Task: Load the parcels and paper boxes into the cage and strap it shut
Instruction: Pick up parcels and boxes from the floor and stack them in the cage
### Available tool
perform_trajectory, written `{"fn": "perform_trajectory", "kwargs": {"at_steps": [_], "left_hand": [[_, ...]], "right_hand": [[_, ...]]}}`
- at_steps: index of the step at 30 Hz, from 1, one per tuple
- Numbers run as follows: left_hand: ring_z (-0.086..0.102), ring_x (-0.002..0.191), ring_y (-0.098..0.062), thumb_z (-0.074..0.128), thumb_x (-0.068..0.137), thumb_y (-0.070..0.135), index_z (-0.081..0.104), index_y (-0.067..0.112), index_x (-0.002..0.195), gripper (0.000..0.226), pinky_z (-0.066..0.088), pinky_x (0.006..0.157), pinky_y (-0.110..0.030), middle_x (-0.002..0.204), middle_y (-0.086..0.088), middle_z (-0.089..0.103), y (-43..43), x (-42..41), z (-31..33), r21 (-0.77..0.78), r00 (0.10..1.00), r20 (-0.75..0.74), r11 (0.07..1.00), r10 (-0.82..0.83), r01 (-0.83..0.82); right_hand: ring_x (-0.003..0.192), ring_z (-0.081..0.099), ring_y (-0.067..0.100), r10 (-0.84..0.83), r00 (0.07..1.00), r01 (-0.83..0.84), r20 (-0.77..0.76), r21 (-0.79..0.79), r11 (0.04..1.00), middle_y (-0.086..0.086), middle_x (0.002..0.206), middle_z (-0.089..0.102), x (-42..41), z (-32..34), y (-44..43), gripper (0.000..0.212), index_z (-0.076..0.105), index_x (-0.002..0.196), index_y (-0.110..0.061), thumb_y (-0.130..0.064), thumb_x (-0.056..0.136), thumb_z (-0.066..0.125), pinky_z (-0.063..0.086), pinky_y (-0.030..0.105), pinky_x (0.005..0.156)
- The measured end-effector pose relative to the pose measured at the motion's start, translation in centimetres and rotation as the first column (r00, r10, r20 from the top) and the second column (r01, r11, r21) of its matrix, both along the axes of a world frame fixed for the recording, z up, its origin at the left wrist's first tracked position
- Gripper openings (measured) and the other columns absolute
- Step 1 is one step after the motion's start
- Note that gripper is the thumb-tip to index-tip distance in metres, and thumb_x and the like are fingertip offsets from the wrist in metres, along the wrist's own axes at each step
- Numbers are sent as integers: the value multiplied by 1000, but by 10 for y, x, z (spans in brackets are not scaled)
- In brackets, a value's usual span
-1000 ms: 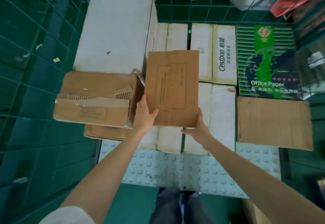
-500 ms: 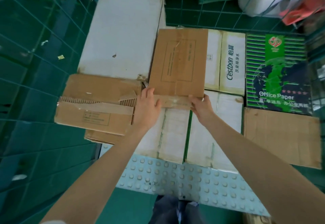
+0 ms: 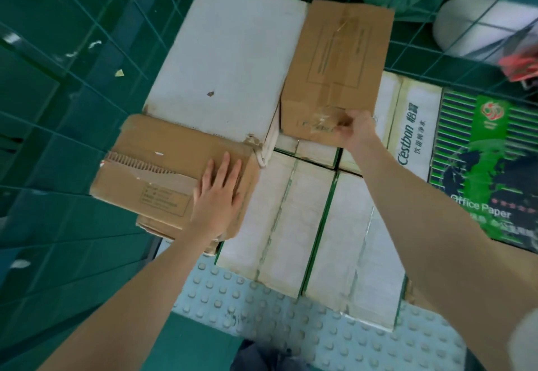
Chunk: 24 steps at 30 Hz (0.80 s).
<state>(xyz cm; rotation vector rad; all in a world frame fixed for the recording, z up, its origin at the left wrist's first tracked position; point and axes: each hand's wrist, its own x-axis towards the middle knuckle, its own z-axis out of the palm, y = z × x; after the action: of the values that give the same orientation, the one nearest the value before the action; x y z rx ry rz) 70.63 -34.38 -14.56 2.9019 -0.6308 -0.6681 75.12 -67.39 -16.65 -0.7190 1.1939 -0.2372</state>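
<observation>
Now left hand (image 3: 217, 196) flat; right hand (image 3: 355, 129) grips carton (image 3: 337, 59).

we see soft, even light with a green cast, brightest on the white box (image 3: 224, 59), and only faint shadows. the wide lens bows the cage wire (image 3: 72, 85) at the edges, and the top right corner smears.

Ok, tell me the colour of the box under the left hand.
Plain brown cardboard box, torn corrugation showing; the head view shows it best.
</observation>
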Motion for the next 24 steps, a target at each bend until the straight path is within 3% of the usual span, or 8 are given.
{"fn": "perform_trajectory", "kwargs": {"at_steps": [4, 7, 11, 13, 15, 17, 21, 24], "left_hand": [[-9, 152, -29, 31, 103, 46, -12, 32, 156, 70, 12, 120, -50, 163, 6, -19, 4, 4, -1, 53, 999, 7, 998, -40, 40], [-6, 152, -30, 32, 103, 46, -11, 32, 156, 70, 15, 120, -51, 164, 5, -17, 4, 6, -2, 54, 998, 21, 997, -52, 51], [-6, 152, -30, 35, 103, 44, -7, 30, 157, 70, 13, 120, -51, 165, 4, -14, 2, 3, -4, 53, 999, 28, 998, -34, 33], [-6, 151, -31, 39, 103, 42, -3, 29, 158, 70, 10, 120, -52, 165, 3, -11, 1, 4, -3, 28, 1000, 12, 999, -16, 16], [-3, 151, -31, 43, 102, 37, 7, 26, 158, 67, 9, 119, -53, 165, -1, -3, 0, 1, 4, -24, 1000, -15, 1000, 15, -15], [4, 151, -29, 44, 102, 31, 19, 20, 155, 60, 12, 119, -52, 163, -6, 10, 1, -3, 16, -110, 996, -37, 991, 77, -81], [26, 143, -28, 42, 102, 22, 43, 10, 142, 42, 19, 116, -45, 156, -9, 28, 10, -24, 39, -293, 965, -67, 920, 253, -262], [51, 119, -31, 40, 104, 16, 56, 5, 129, 32, 38, 98, -34, 143, -16, 45, 25, -57, 59, -458, 829, -259, 693, 497, -558]], "right_hand": [[82, 64, 25, -10, 999, 10, 36, -6, 1000, 16, 121, 57, 7, -7, 3, 58, 33, 144, -8, 11, 90, 42, 56, 28, 55], [81, 62, 23, -27, 998, 26, 49, 18, 999, 17, 129, 55, 8, -11, -3, 54, 36, 140, -8, 8, 89, 44, 54, 28, 53], [51, 54, 10, 142, 990, -141, 9, -70, 988, 6, 127, 60, -2, -14, -4, 57, 35, 144, -12, -8, 89, 52, 45, 19, 40], [73, 60, 11, 252, 968, -253, -20, -64, 965, 4, 130, 56, -17, 2, 6, 55, 42, 140, -14, -16, 88, 58, 53, 27, 61], [97, 55, 18, 320, 944, -325, -80, -71, 943, 6, 124, 51, -38, 22, 17, 36, 49, 132, -11, -16, 97, 54, 48, 38, 89], [110, 52, 23, 437, 888, -452, -143, -91, 888, 9, 120, 51, -62, 37, 31, 28, 51, 127, -11, -16, 100, 54, 44, 41, 103], [115, 53, 24, 628, 756, -648, -183, -76, 758, 7, 116, 59, -113, 66, 62, 11, 58, 106, -16, -22, 97, 60, 44, 39, 98], [110, 55, 24, 716, 674, -734, -181, -53, 678, 7, 109, 62, -149, 83, 93, 5, 60, 93, -19, -21, 97, 59, 43, 42, 100]]}}
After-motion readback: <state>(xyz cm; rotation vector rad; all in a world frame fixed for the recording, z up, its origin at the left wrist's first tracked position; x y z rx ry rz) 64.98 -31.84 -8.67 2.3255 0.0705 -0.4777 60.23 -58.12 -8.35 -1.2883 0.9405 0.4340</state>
